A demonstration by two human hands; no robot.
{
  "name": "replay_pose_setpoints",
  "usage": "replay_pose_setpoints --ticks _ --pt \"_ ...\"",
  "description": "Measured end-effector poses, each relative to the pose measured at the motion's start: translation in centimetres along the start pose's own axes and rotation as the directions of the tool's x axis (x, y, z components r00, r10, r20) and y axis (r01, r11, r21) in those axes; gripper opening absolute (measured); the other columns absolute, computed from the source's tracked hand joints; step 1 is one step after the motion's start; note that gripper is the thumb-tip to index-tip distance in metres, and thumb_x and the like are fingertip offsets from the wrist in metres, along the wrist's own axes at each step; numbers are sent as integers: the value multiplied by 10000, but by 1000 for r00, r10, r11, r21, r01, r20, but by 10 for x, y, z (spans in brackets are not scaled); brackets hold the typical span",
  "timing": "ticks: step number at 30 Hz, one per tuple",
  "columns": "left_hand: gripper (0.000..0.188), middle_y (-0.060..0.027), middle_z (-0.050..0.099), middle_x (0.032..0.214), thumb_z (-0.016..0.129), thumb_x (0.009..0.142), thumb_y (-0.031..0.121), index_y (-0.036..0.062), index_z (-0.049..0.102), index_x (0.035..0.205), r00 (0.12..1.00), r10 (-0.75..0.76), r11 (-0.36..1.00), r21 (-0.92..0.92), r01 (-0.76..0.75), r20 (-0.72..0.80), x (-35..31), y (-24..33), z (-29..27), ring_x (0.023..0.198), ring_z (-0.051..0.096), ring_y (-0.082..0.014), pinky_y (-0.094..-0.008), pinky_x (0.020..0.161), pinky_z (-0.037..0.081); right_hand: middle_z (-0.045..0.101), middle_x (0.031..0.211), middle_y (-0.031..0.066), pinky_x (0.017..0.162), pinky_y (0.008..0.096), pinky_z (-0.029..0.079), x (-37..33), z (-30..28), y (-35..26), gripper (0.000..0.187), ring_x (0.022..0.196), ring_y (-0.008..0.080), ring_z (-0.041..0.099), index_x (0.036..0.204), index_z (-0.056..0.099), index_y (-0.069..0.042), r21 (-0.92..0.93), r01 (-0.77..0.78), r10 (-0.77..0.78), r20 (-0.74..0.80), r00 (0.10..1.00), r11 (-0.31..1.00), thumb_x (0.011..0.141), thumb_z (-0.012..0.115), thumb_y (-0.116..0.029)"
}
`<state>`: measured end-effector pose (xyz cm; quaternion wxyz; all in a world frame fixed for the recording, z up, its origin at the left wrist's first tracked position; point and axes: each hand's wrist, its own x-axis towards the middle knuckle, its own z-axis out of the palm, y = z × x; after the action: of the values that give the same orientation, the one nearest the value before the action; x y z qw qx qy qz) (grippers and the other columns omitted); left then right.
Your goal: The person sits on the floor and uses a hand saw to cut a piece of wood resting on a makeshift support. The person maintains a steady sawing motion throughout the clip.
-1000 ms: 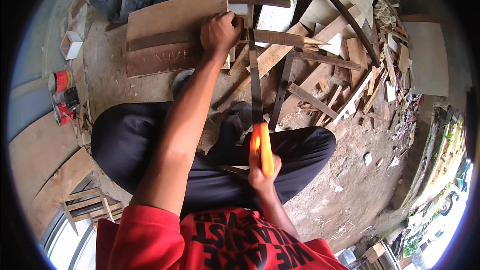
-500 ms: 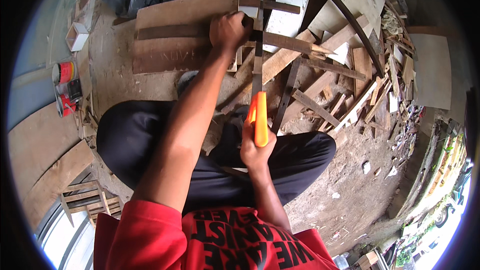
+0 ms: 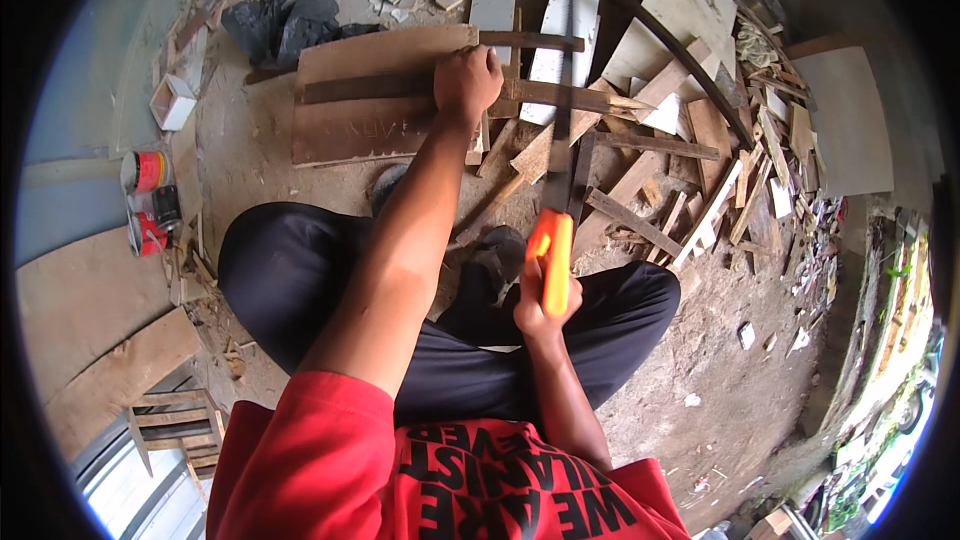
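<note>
My right hand (image 3: 545, 302) is wrapped round the orange handle of a hand saw (image 3: 557, 265). Its dark blade points away from me and crosses over a narrow strip of wood (image 3: 565, 97); the far part of the blade is blurred. Pressing on that strip, my left hand (image 3: 468, 82) is closed over it, left of the blade. The strip lies across a wide brown board (image 3: 350, 130) and juts out past the board's right edge, its end pale and splintered. Whether the blade touches the wood, I cannot tell.
Scrap wood (image 3: 640, 215) is heaped at the right, with white panels (image 3: 560, 35) behind the strip. A black plastic bag (image 3: 300, 20) lies at the back left. Paint cans (image 3: 148, 172) stand at the left, near a wooden crate (image 3: 180, 420). My crossed legs (image 3: 300, 250) are close below.
The saw and my right hand have shifted right, the blade now crossing the strip farther from my left hand. My left hand stays on the strip. The whole view has shifted slightly.
</note>
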<state>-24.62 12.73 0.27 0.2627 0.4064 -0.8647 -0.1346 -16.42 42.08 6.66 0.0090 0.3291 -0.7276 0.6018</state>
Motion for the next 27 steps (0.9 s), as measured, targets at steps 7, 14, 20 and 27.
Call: replay_pose_setpoints --ticks 7,14,20,27 --pt "446 -140 709 928 627 885 518 80 713 889 917 396 915 -104 -390 48 -5 -11 -9 859 668 -318 -402 765 504 535 545 137 483 361 429 -33 -53 35 226 475 311 560 715 595 -7 -179 -159 146 -84 986 971 899 657 -121" --pt "366 -132 704 782 643 887 467 117 740 934 953 103 968 -249 -30 286 -15 -11 -13 729 685 -337 -402 671 522 497 528 108 475 337 407 -37 -54 45 267 436 225 519 700 557 -8 -18 -264 257 -184 949 964 901 677 -136" --pt "282 -150 696 921 651 906 309 39 691 978 976 208 913 -343 -220 -71 -40 -21 -20 902 649 -360 -442 799 495 487 534 113 469 339 393 -42 -54 33 254 435 224 500 709 548 -9 -18 -171 167 -125 978 985 893 678 -128" --pt "346 -145 705 1013 724 845 349 64 726 1042 912 409 879 -279 -386 28 -47 -9 -28 994 647 -334 -406 888 500 461 514 97 453 336 362 -42 -54 25 267 415 181 450 689 537 -5 27 -141 143 -106 984 990 891 676 -112"
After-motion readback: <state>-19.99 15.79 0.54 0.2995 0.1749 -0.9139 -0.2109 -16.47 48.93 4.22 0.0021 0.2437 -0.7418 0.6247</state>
